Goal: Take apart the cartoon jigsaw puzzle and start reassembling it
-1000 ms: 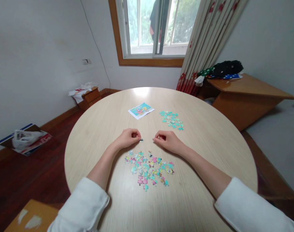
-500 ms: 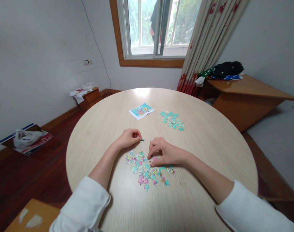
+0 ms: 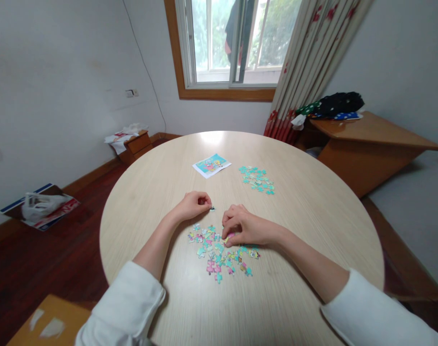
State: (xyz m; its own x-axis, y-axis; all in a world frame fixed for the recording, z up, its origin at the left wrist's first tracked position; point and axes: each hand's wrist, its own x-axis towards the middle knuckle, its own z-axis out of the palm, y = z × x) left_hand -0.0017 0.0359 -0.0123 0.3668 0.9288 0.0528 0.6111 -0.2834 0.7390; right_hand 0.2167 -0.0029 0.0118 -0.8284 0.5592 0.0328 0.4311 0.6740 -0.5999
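My left hand [image 3: 195, 205] rests on the table above the loose pile, its thumb and fingertips pinched on a small dark-and-white jigsaw piece [image 3: 212, 209]. Over the upper right of the pile of mixed jigsaw pieces [image 3: 219, 250], my right hand [image 3: 244, 226] is bent down. Its thumb and index finger close on a pink and yellow jigsaw piece [image 3: 229, 237], partly hidden by the fingers. Turquoise, pink, yellow and white pieces lie scattered below both hands.
A picture sheet [image 3: 212, 166] with a turquoise cartoon scene lies farther back on the round table [image 3: 132, 211]. To its right is a separate group of turquoise jigsaw pieces [image 3: 257, 180]. A wooden desk [image 3: 370, 139] with cloths stands at the right, and a stool [image 3: 49, 322] at the lower left.
My right thumb and index finger have drawn closer together over the pile, around a piece. My left hand stays in place with its piece.
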